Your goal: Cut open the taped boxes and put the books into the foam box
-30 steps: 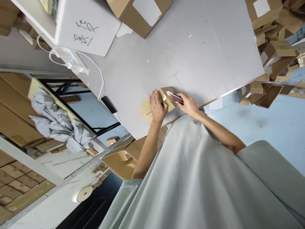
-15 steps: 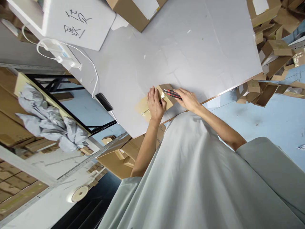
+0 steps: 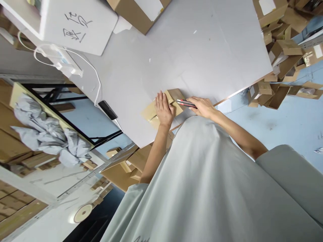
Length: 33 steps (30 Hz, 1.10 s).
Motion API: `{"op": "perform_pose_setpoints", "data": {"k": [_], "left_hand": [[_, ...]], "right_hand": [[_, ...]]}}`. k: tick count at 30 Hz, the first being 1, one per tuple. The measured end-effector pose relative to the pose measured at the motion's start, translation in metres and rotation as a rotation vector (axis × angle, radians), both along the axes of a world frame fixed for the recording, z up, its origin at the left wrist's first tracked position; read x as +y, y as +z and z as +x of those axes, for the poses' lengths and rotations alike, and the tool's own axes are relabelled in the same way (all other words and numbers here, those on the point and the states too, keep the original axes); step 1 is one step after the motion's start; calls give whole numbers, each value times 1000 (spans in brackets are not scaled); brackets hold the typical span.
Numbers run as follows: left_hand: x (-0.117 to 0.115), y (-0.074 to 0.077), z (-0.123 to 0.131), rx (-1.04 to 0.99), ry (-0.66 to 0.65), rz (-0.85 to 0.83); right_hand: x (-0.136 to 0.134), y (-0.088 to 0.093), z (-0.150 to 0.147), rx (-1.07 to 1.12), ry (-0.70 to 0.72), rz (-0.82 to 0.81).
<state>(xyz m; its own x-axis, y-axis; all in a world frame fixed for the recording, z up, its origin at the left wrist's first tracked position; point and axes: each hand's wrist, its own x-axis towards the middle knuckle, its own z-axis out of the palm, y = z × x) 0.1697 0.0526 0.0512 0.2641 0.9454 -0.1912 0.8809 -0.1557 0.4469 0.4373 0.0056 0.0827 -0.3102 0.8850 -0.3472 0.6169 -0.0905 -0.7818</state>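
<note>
A small flat cardboard box (image 3: pixel 151 112) sealed with clear tape lies near the front edge of the grey table (image 3: pixel 191 57). My left hand (image 3: pixel 164 110) lies flat on top of it, fingers stretched out, pressing it down. My right hand (image 3: pixel 204 106) is closed round a red and black utility knife (image 3: pixel 186 103), whose tip points left at the box's right end, close to my left fingertips. The box's far flap (image 3: pixel 176 95) shows between the two hands.
A white foam box (image 3: pixel 73 25) with black writing and a larger cardboard box (image 3: pixel 137 11) stand at the table's far side. A white charger with cable (image 3: pixel 63 62) and a black phone (image 3: pixel 107 110) lie at the left edge. Heaps of cardboard boxes (image 3: pixel 282 60) litter the floor on the right.
The knife's tip has slid slightly toward me along the box's right end. My left hand stays pressed on the box. The view has shifted a little.
</note>
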Motion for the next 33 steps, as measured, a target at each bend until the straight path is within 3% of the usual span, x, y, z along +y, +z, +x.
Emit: {"op": "perform_pose_setpoints", "data": {"k": [6, 13, 20, 26, 33], "left_hand": [[-3, 8, 6, -39, -34, 1], [7, 23, -10, -24, -67, 43], [-3, 38, -13, -9, -61, -2], [-11, 58, -8, 42, -191, -78], [3, 57, -12, 70, -247, -133]], "right_hand": [[-30, 7, -7, -21, -92, -49], [-59, -7, -7, -10, -337, -101], [-47, -10, -13, 39, -339, -76], [-27, -9, -21, 64, -299, -42], [-21, -9, -21, 77, -231, -20]]}}
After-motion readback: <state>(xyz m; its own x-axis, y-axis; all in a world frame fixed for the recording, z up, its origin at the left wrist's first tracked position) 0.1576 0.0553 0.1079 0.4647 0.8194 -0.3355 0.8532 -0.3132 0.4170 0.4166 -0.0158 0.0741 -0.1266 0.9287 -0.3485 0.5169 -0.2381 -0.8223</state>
